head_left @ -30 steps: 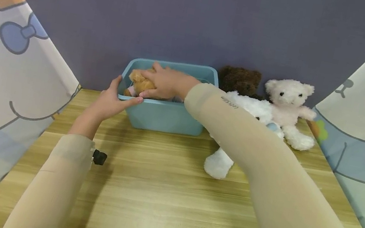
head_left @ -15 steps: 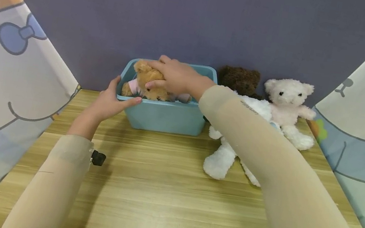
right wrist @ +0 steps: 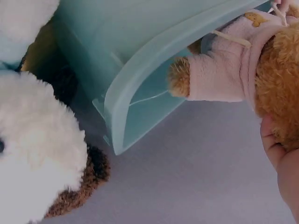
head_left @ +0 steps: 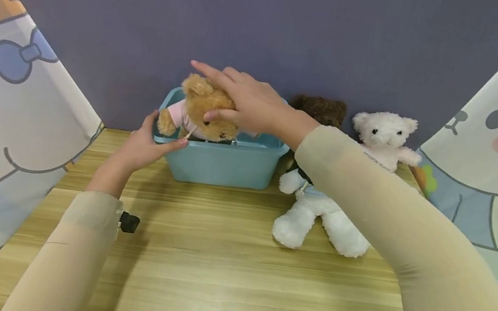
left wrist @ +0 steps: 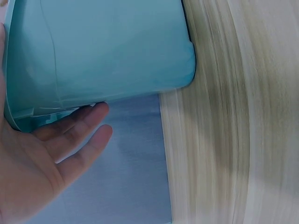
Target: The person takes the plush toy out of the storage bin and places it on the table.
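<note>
A light-brown teddy bear [head_left: 200, 105] in a pink hoodie rises partly above the rim of a light-blue plastic bin [head_left: 222, 166]. My right hand [head_left: 257, 106] holds the bear by its head, the thumb near its face and one finger sticking out. Its legs are hidden behind the bin's front wall. At the bin's left front corner my left hand [head_left: 139, 148] grips the rim, with the thumb over the front edge. In the left wrist view its fingers [left wrist: 81, 151] lie against the bin's side. The right wrist view shows the bear's sleeve [right wrist: 217, 77] above the bin opening.
Right of the bin lies a white bear in light blue [head_left: 315, 203], partly behind my right arm. Behind it are a dark-brown bear [head_left: 319, 109] and a cream-white bear [head_left: 385, 132]. A wooden table [head_left: 208, 271] bears everything, backed by a grey wall [head_left: 272, 21].
My right hand has drawn the brown bear upward, so its head and pink hoodie now show above the rim. The left hand has stayed on the bin's corner.
</note>
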A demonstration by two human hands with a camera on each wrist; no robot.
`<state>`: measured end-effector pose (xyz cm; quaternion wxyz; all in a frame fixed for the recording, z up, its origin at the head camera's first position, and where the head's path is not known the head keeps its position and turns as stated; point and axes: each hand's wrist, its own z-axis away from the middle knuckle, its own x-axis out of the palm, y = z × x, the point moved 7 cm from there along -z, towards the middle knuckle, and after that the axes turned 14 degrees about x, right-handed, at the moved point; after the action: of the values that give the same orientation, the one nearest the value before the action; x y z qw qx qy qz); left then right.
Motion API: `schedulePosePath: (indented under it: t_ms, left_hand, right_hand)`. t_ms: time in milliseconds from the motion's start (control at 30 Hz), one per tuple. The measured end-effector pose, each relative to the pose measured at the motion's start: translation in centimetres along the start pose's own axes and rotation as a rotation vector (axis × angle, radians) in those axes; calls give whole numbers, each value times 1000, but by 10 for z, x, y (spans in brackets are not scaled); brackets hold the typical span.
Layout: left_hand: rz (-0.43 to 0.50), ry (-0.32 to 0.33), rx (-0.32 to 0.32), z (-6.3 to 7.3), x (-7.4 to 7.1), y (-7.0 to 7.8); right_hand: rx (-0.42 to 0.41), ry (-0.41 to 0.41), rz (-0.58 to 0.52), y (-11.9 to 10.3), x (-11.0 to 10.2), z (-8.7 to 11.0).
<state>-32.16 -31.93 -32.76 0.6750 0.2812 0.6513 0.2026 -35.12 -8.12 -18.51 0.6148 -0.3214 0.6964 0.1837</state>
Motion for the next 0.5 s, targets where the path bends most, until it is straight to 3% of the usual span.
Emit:
schedulePosePath:
  t_ms: [233, 500]
  left_hand:
    - [-2, 21, 29, -2, -2, 6]
    - [-19, 36, 30, -1, -6, 6]
  right_hand:
    - [6, 120, -78, 14, -33, 24]
    - [104, 237, -269, 50, -75, 57]
